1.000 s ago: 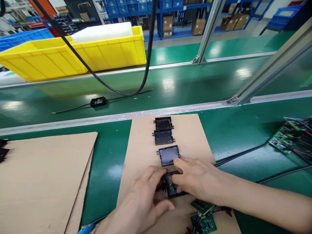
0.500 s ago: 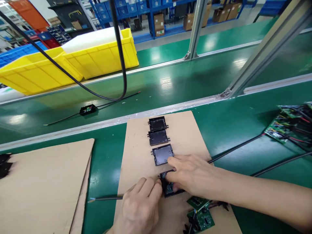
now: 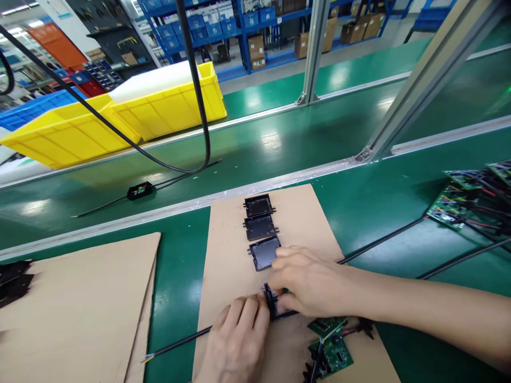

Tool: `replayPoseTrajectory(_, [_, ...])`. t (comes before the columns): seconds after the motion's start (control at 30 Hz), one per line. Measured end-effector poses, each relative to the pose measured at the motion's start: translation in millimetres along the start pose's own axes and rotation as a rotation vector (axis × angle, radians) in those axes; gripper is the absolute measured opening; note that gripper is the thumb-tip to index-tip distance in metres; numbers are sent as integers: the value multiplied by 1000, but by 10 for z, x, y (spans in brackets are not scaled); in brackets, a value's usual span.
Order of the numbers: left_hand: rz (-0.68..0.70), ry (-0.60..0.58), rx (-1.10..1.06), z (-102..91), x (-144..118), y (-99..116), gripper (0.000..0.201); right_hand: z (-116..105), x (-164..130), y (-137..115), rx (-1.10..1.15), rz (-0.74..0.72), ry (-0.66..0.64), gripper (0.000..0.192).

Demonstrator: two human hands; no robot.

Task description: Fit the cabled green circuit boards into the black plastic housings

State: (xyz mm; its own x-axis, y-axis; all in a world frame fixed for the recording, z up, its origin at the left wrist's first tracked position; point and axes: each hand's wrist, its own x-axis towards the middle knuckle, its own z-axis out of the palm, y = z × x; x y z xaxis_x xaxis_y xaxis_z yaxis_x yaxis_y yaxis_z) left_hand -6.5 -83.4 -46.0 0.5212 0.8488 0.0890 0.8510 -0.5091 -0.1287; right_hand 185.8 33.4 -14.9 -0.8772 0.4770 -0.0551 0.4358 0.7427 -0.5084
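Note:
My left hand [image 3: 238,336] is closed around a black cable [image 3: 179,341], at the left edge of an open black plastic case [image 3: 284,315]. The cable's stripped end, with thin coloured wires, sticks out to the left. Over the same case, my right hand [image 3: 306,283] has its fingers bent and pinched down inside it. They hide most of the interior and whatever they grip. Beyond the hands, three black plastic cases [image 3: 265,253] lie in a column on the cardboard sheet [image 3: 223,250]. Green circuit boards [image 3: 335,355] with wires lie below my right forearm.
More wired circuit boards [image 3: 451,205] lie on the green bench at right, their black cables running toward my right arm. Another cardboard sheet [image 3: 88,298] lies at left. Past the metal rail stand yellow bins [image 3: 167,109] and a wired case [image 3: 140,190]. A black cable [image 3: 202,117] hangs in front.
My right hand's fingers have curled further over the case, covering more of it. The cable's free end at left now slopes lower. The whole view has shifted slightly.

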Motion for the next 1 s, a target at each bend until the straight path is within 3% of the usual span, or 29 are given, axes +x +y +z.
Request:
replayPoseTrajectory(0.1, [10,95,-25,63,7,-26,39,-30,170,-63,-51,54,-57,24])
replayPoseTrajectory(0.2, [82,168,-120,80,69,-125,36,-38,368,-127,-87,113,-177,15])
replayPoseTrajectory(0.3, [91,81,-326,27,155,-272,36,-66,483,-178,-82,126,-240,17])
replayPoseTrajectory(0.43, [10,-39,-478,-51,201,-378,29,-140,359,-165,-107,140,-237,26])
replayPoseTrajectory(0.53, [17,26,-491,-21,173,-364,23,-199,211,-122,-76,192,-163,30])
replayPoseTrajectory(0.63, [59,113,-467,52,150,-325,27,-236,261,-147,-137,248,-227,35])
replayPoseTrajectory(0.8, [148,212,-356,122,173,-290,34,-215,672,-371,-207,179,-404,7])
replayPoseTrajectory(0.9, [138,217,-373,109,173,-314,32,-230,695,-417,-218,135,-389,10])
replayPoseTrajectory(1.0, [89,135,-391,41,145,-331,31,-302,390,-297,-174,59,-252,10])
